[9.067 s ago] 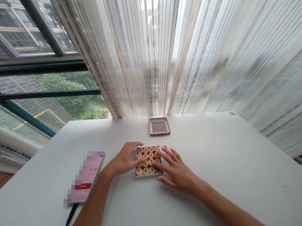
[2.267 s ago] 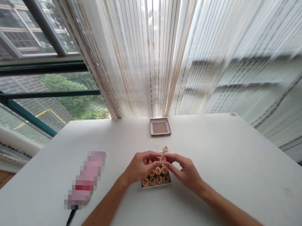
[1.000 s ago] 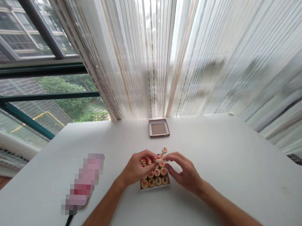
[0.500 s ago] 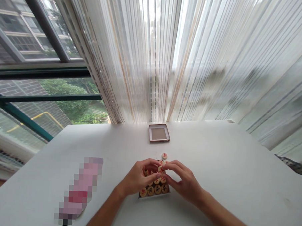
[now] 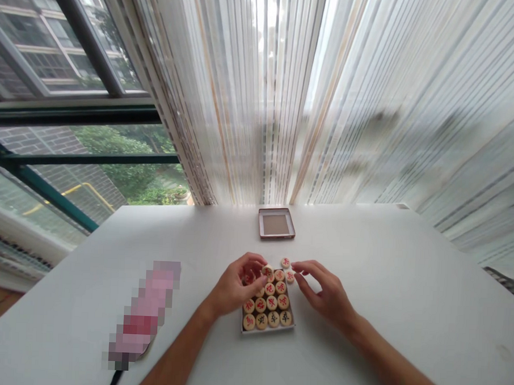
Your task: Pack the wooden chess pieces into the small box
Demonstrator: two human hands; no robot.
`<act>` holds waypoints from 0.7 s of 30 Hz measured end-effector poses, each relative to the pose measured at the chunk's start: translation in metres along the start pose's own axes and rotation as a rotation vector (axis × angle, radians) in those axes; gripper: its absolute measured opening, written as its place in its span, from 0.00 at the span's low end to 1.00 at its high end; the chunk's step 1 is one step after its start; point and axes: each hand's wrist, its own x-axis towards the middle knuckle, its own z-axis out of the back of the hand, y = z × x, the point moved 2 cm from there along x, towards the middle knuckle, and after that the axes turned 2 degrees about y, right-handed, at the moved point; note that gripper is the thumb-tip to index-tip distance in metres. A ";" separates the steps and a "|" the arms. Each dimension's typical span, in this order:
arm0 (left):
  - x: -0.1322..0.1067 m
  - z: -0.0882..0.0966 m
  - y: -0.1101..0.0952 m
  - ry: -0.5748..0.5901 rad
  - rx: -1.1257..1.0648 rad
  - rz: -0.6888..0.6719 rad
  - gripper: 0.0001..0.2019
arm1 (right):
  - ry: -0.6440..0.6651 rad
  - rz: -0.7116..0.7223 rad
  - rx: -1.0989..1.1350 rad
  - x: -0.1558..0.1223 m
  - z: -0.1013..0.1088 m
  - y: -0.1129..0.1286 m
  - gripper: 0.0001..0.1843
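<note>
A shallow box (image 5: 268, 331) holds rows of round Chinese chess pieces, most with red characters and several in the front row with black ones. Over the box's far left part, my left hand (image 5: 238, 285) pinches a chess piece (image 5: 267, 270) between thumb and fingers. My right hand (image 5: 327, 286) is just right of the box, thumb and index finger apart. Its fingertips are beside two loose red-marked pieces, a farther piece (image 5: 285, 262) and a nearer piece (image 5: 289, 276) by the box's far right corner. My left fingers hide some pieces in the box.
The box's lid (image 5: 276, 223) lies open side up toward the back of the white table (image 5: 204, 235). A blurred pink object (image 5: 145, 312) with a black cord or strap lies to the left. Sheer curtains (image 5: 282, 103) hang behind the table beside a window.
My right hand has moved right, away from my left hand and off the box, uncovering more pieces. The left hand keeps a piece pinched. The whole view has shifted slightly.
</note>
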 end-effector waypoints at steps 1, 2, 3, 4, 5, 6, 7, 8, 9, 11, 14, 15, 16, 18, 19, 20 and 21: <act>0.001 0.002 0.001 -0.017 -0.010 -0.005 0.13 | 0.000 -0.022 -0.015 0.001 0.001 -0.003 0.12; 0.002 0.004 0.002 -0.028 -0.021 -0.009 0.13 | 0.004 -0.040 -0.026 0.002 0.002 -0.006 0.12; 0.003 0.005 0.002 -0.033 -0.031 -0.013 0.14 | 0.015 -0.055 -0.034 0.003 0.002 -0.009 0.12; 0.003 0.005 0.003 -0.034 -0.036 -0.016 0.14 | 0.033 -0.064 -0.041 0.003 0.002 -0.010 0.12; 0.004 0.005 0.003 -0.032 -0.033 -0.018 0.15 | 0.062 -0.072 -0.046 0.003 0.001 -0.012 0.11; 0.004 0.005 0.003 -0.030 -0.023 -0.016 0.15 | 0.097 -0.079 -0.051 0.002 0.000 -0.012 0.11; 0.004 0.005 0.003 -0.029 -0.008 -0.010 0.15 | 0.133 -0.085 -0.055 0.002 -0.002 -0.013 0.10; 0.004 0.005 0.002 -0.030 0.009 -0.003 0.15 | 0.168 -0.090 -0.058 0.001 -0.004 -0.013 0.09; 0.004 0.005 0.002 -0.031 0.025 0.004 0.15 | 0.196 -0.093 -0.062 0.000 -0.005 -0.013 0.08; 0.003 0.005 0.000 -0.031 0.050 0.013 0.15 | 0.220 -0.097 -0.073 0.000 -0.008 -0.013 0.06; 0.003 0.005 -0.002 -0.027 0.073 0.014 0.15 | 0.209 -0.099 -0.085 0.001 -0.010 -0.015 0.05; 0.003 0.005 -0.002 -0.026 0.075 0.013 0.15 | 0.204 -0.101 -0.088 0.002 -0.010 -0.015 0.05; 0.002 0.005 -0.003 -0.024 0.075 0.010 0.14 | 0.199 -0.102 -0.091 0.002 -0.010 -0.016 0.05; 0.002 0.005 -0.003 -0.022 0.076 0.001 0.13 | 0.193 -0.104 -0.103 0.003 -0.009 -0.016 0.05; 0.002 0.005 -0.004 -0.026 0.076 -0.005 0.12 | 0.186 -0.104 -0.110 0.004 -0.008 -0.016 0.05; 0.002 0.005 -0.004 -0.032 0.074 -0.011 0.11 | 0.174 -0.105 -0.116 0.004 -0.007 -0.016 0.05; 0.002 0.004 -0.004 -0.037 0.066 -0.015 0.10 | 0.152 -0.103 -0.118 0.004 -0.005 -0.015 0.05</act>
